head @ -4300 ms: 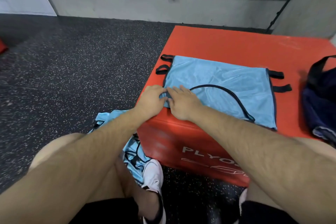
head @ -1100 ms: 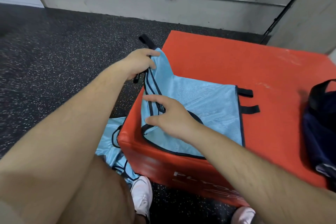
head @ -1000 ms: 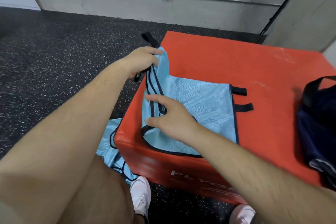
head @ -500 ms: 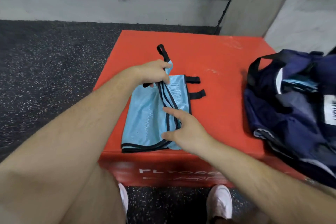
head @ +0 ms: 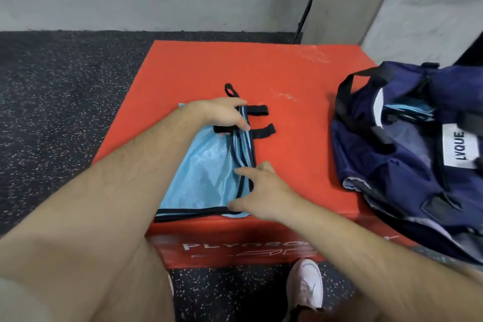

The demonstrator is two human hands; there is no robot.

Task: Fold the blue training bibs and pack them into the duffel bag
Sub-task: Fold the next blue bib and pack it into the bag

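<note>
One bib (head: 203, 178) on box (head: 287, 73), duffel bag (head: 407, 159) beside

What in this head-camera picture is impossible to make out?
Head view:
- Duffel bag: cut by the right edge; only a sliver of light blue shows inside, so its contents stay unknown.
- Red box: its front lettering reads PLYOSO, then the right forearm covers the rest.
- Blue bib: the left forearm hides its left edge; the left hand and right hand cover parts of its folds.
</note>
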